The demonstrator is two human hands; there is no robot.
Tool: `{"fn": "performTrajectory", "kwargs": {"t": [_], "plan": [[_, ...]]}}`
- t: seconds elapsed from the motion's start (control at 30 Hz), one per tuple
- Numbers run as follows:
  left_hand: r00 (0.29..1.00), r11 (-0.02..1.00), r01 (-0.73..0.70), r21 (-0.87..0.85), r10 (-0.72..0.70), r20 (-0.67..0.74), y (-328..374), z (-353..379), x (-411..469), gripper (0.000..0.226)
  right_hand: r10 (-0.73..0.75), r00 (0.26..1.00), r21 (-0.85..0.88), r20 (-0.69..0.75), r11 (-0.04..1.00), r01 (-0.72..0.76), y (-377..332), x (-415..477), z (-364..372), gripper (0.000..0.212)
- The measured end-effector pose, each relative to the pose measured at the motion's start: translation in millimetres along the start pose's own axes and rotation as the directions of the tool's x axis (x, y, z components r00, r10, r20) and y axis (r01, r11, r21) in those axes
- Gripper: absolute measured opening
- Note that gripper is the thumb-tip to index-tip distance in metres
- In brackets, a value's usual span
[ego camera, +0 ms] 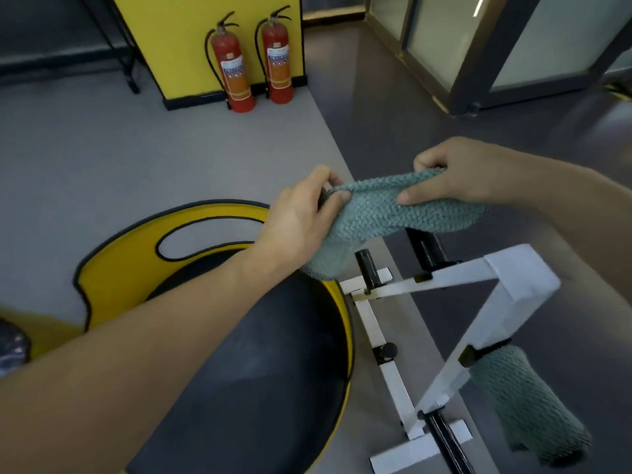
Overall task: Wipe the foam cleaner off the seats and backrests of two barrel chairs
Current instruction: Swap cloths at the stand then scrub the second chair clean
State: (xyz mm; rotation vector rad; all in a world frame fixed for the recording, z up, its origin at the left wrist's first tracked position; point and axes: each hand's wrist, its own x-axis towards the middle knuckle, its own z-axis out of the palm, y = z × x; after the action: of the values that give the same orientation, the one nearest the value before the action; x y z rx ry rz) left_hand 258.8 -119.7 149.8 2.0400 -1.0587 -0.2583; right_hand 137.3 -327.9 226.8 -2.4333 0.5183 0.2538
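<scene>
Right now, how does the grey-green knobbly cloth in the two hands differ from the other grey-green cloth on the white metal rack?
The held cloth is spread between the left hand and the right hand, which pinch its top edge; the rack cloth hangs untouched on the white metal rack. The held cloth lies wide and sideways; the rack cloth droops long and narrow. Both share colour and knobbly weave.

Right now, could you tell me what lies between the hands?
A teal cloth, gripped by left hand and right hand, spans the gap in the head view.
</scene>
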Motion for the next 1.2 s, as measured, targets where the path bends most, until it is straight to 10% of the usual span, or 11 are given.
{"fn": "performTrajectory", "kwargs": {"t": [0.3, 0.63, 0.8, 1.2], "plan": [[0.965, 0.965, 0.264, -0.005, -0.264, 0.003, -77, -169, -103, 0.047, -0.163, 0.972, 0.206, 0.171, 0.970, 0.126, -155, 21, 77, 0.022], [0.807, 0.796, 0.549, -0.252, -0.584, -0.086, -164, -356, -334, 0.023, -0.325, 0.898, 0.464, 0.296, 0.871, 0.163, -354, 5, 287, 0.040], [0.678, 0.717, 0.560, -0.414, -0.684, -0.268, -191, -411, -434, 0.027, -0.367, 0.889, 0.589, 0.273, 0.794, 0.147, -442, -19, 374, 0.010], [0.523, 0.732, 0.514, -0.447, -0.681, -0.513, -234, -466, -579, 0.011, -0.434, 0.892, 0.564, 0.123, 0.770, 0.297, -553, -77, 503, 0.013]]}}
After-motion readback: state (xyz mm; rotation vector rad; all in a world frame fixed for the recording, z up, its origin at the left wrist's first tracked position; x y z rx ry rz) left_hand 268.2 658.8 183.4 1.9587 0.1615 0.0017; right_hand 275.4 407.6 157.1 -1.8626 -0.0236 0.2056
